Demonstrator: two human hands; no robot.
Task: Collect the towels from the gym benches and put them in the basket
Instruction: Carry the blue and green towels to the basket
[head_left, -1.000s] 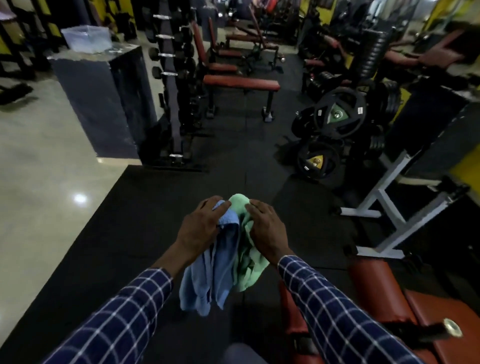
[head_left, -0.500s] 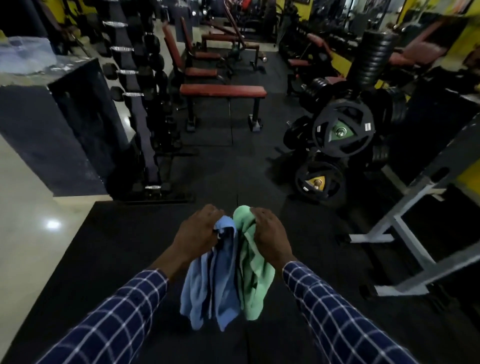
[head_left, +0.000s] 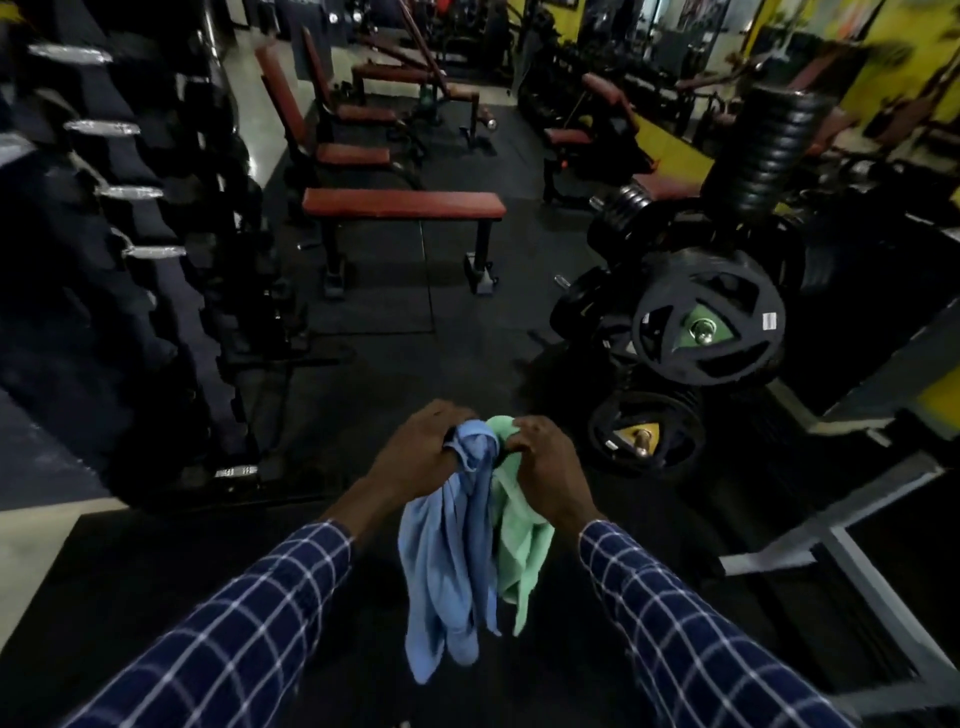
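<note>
Towels: blue towel (head_left: 447, 545), green towel (head_left: 522, 545) hang lengthwise down, bunched tops gripped.

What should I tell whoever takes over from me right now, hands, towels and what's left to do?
Left hand: shut on the blue towel, which hangs down in front of you.
Right hand: shut on the green towel, hanging right beside the blue one.
Done: two towels are picked up and in hand.
Ahead: the flat red bench has no towel on its pad; the benches farther back are too dim to judge.
Left: no basket is in view, so find it, drop both towels in, then check the remaining benches.
</note>
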